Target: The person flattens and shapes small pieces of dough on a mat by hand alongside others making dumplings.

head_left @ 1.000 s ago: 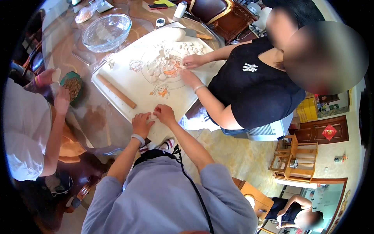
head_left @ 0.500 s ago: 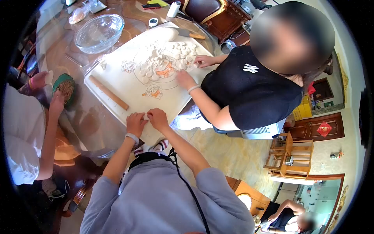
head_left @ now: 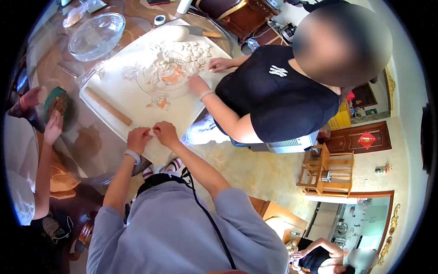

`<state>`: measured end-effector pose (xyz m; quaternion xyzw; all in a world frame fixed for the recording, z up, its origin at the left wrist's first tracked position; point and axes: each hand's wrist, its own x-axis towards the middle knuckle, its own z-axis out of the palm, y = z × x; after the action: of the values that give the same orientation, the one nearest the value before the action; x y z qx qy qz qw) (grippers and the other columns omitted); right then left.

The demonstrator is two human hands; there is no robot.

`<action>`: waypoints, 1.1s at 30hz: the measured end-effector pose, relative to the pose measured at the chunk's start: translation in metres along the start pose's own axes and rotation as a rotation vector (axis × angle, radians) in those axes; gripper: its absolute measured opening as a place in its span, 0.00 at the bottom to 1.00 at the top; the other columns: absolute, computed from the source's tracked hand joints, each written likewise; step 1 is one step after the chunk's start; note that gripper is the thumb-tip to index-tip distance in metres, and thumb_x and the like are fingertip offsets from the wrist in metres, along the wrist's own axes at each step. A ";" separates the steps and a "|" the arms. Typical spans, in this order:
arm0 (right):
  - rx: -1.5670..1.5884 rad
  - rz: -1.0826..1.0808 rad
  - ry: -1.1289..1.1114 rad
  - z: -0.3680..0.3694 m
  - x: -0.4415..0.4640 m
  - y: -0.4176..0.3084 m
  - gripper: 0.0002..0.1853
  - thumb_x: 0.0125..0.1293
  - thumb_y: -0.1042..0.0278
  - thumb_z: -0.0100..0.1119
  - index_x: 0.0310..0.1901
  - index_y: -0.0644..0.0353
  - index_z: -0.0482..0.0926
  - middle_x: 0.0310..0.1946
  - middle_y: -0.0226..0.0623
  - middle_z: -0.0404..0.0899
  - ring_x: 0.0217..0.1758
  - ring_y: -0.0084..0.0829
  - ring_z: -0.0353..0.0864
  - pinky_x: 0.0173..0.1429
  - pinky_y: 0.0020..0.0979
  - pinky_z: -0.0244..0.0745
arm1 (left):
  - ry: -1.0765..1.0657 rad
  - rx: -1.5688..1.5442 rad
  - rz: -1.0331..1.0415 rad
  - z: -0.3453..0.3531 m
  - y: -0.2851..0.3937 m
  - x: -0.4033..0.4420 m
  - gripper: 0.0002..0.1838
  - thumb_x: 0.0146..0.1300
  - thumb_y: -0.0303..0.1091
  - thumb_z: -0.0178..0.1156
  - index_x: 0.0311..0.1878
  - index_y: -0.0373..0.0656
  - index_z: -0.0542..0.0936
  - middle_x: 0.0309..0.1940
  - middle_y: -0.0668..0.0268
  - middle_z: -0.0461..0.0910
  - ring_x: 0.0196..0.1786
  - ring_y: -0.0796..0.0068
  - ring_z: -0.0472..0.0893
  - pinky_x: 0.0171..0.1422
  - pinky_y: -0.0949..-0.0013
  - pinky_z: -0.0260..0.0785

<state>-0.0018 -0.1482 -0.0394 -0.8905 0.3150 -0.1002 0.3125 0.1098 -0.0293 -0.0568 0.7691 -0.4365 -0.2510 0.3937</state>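
Note:
My left hand (head_left: pixel 138 139) and my right hand (head_left: pixel 165 132) meet fingertip to fingertip over the near corner of a white mat (head_left: pixel 178 107). Between their pinched fingers is a small pale piece of dough (head_left: pixel 152 132), mostly covered. A wooden rolling pin (head_left: pixel 108 106) lies on the mat, just beyond my left hand. Farther up the mat are many small dough pieces (head_left: pixel 194 50) and a large dough lump (head_left: pixel 175 33). A knife (head_left: pixel 200 31) with a wooden handle rests beside the lump.
A person in black (head_left: pixel 278 96) reaches over the mat's right side. At far left another person's hand (head_left: pixel 54 128) is at a green bowl (head_left: pixel 55 104) of filling. A glass bowl (head_left: pixel 96 36) stands at upper left. Another person (head_left: pixel 319 255) is at lower right.
The view has shifted, so the table appears farther left. My hands stay together at the mat's near corner. The left person's hand has moved from above the green bowl into it.

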 end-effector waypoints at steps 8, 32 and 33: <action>0.060 -0.070 0.061 0.001 -0.001 0.001 0.06 0.53 0.70 0.61 0.33 0.58 0.82 0.28 0.41 0.80 0.35 0.43 0.80 0.40 0.39 0.74 | 0.132 0.010 0.099 0.001 0.001 -0.006 0.14 0.48 0.30 0.67 0.41 0.47 0.81 0.29 0.67 0.79 0.36 0.64 0.77 0.45 0.61 0.63; 0.186 0.047 -0.005 0.000 -0.001 0.003 0.06 0.54 0.67 0.62 0.33 0.58 0.81 0.30 0.42 0.80 0.38 0.44 0.79 0.42 0.42 0.73 | 0.109 0.059 0.060 -0.002 0.008 -0.006 0.17 0.45 0.34 0.70 0.41 0.47 0.82 0.30 0.67 0.80 0.39 0.66 0.77 0.47 0.62 0.63; 0.172 0.038 -0.008 0.000 -0.002 0.002 0.05 0.55 0.68 0.61 0.32 0.57 0.82 0.30 0.42 0.80 0.38 0.44 0.79 0.42 0.41 0.73 | 0.109 0.053 0.063 -0.002 0.008 -0.007 0.17 0.45 0.34 0.70 0.41 0.47 0.82 0.30 0.67 0.80 0.39 0.66 0.77 0.47 0.62 0.63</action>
<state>-0.0046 -0.1481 -0.0405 -0.8547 0.3207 -0.1175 0.3910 0.1045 -0.0248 -0.0490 0.7776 -0.4448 -0.1846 0.4041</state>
